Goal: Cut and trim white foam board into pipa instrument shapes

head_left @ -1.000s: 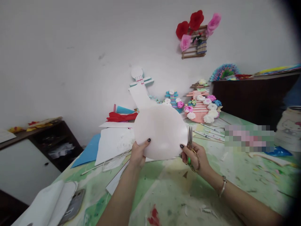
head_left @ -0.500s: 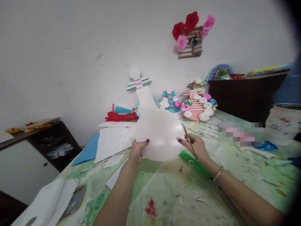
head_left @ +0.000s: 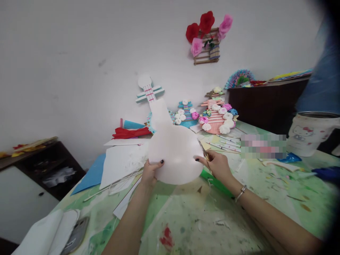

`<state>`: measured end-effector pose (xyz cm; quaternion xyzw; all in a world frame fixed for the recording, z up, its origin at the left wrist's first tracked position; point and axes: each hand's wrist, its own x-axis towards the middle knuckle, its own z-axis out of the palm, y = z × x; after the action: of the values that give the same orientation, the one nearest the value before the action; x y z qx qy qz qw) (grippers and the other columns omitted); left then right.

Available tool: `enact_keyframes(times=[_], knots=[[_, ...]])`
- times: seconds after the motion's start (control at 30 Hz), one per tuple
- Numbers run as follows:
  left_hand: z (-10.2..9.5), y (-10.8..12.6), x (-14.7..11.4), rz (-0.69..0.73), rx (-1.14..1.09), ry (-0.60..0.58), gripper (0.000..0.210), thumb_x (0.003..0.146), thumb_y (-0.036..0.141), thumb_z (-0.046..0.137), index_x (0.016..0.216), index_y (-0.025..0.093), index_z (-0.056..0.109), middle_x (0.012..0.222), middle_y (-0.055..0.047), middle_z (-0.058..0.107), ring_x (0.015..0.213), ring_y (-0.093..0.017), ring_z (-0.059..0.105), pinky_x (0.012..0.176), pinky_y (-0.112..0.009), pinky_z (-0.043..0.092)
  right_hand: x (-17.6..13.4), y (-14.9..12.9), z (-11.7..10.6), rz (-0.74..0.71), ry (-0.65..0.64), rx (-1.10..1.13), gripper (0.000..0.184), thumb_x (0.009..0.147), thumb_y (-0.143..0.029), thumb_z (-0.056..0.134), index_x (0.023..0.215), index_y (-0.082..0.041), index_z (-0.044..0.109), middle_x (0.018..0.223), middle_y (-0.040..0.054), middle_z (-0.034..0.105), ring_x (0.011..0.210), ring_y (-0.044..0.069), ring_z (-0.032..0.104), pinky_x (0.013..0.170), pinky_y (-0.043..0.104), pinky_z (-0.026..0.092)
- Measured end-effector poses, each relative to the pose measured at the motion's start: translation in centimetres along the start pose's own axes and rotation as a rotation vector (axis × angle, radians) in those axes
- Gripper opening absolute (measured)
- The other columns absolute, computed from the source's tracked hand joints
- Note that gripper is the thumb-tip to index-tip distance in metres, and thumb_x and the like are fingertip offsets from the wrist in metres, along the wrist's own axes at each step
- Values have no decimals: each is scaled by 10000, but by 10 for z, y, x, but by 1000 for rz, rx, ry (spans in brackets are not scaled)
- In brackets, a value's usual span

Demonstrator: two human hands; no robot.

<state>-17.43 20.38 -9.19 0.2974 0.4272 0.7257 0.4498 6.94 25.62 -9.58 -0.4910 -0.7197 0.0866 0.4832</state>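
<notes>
A white lute-shaped card cutout (head_left: 175,153), with a round body and a straight neck, is held up in front of me above the table. My left hand (head_left: 149,174) grips its lower left edge, thumb flat on the front and fingers behind. On the other side, my right hand (head_left: 219,167) pinches the right edge with its thumb on the face, and also holds metal scissors (head_left: 204,151) whose blades point up beside the card. Behind the neck stands a decorated lute model (head_left: 149,92), partly hidden by the cutout.
Flower-covered lute models, blue (head_left: 189,115) and pink (head_left: 216,124), stand along the wall. White sheets (head_left: 122,163) and blue card (head_left: 91,177) lie left. Several pens (head_left: 223,146) and a printed bucket (head_left: 305,136) are right. A phone (head_left: 77,233) lies front left, and a green strip (head_left: 216,183) lies beneath my right hand.
The view has turned slightly right, so everything has shifted left in the picture. Both hands keep their hold, and the cutout sits slightly lower against the models behind.
</notes>
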Motion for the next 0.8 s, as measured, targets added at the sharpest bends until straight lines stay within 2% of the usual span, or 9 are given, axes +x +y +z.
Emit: enact_keyframes(times=[0.2, 0.4, 0.53, 0.7, 0.8], knots=[[3, -4, -2, -5, -8, 4, 554, 391, 155, 853, 909, 130, 657, 810, -48, 723, 701, -177, 657, 669, -296, 518, 0, 2, 1, -5, 42, -42, 620, 677, -804, 454, 522, -205, 495, 437, -15, 460, 450, 121, 351, 499, 260, 229], [6, -10, -5, -18, -14, -15, 533, 405, 169, 855, 899, 130, 659, 822, -60, 722, 719, -179, 660, 701, -304, 522, 1, 1, -1, 9, 68, -28, 628, 692, -791, 454, 488, -199, 507, 445, 12, 511, 448, 116, 346, 505, 265, 240], [6, -11, -4, -16, -18, -17, 532, 421, 181, 854, 911, 136, 651, 837, -58, 720, 739, -179, 662, 727, -310, 519, 2, 3, -2, 44, 40, 16, 552, 720, -693, 549, 501, -187, 533, 450, -11, 498, 460, 104, 367, 508, 253, 272], [5, -9, -1, 6, -24, 0, 518, 447, 199, 847, 920, 155, 641, 827, -31, 718, 737, -158, 656, 732, -293, 509, 4, 12, 0, 145, -33, 144, 369, 874, -479, 527, 719, -150, 584, 610, -45, 538, 513, 80, 485, 516, 233, 418], [5, -10, -2, 12, -18, -5, 507, 435, 190, 845, 898, 137, 646, 819, -45, 720, 733, -171, 655, 741, -309, 504, 3, 15, 4, 211, -121, 277, 305, 902, -412, 520, 796, -134, 588, 647, -47, 549, 487, 60, 489, 457, 200, 425]])
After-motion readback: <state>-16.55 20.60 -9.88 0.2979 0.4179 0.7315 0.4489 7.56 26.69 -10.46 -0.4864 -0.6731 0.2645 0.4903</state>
